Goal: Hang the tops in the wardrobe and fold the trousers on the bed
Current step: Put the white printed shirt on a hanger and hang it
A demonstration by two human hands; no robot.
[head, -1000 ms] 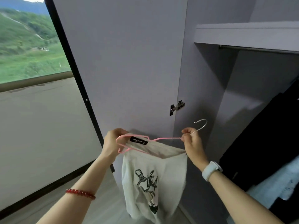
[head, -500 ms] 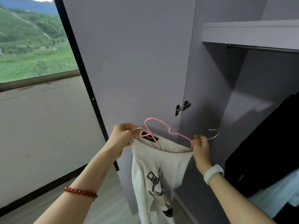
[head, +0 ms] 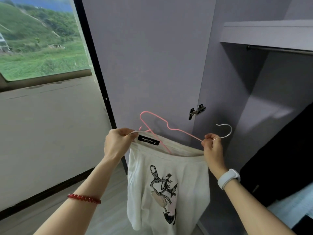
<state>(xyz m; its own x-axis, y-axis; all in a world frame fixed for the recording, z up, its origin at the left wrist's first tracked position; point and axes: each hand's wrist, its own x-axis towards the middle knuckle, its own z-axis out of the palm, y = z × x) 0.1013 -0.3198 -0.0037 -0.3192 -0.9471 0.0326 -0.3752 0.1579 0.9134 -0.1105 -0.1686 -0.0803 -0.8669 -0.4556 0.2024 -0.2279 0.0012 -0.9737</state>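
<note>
left hand (head: 116, 143) pinches top (head: 167, 187) collar | right hand (head: 212, 146) grips hanger (head: 169, 128), half hidden inside

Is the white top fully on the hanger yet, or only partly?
Partly. One hanger shoulder sticks out above the top's collar; the other end runs inside.

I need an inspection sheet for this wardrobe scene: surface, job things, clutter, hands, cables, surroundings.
Surface: nothing seen.
Job's things: white top partly on pink hanger; one hanger arm sticks out above the collar. Rail bare where visible.
Clutter: dark clothes hanging at right.
Hands: left hand pinches the collar; right hand grips the hanger near its metal hook.
Cables: nothing seen.
Surroundings: open wardrobe door, window.
</note>
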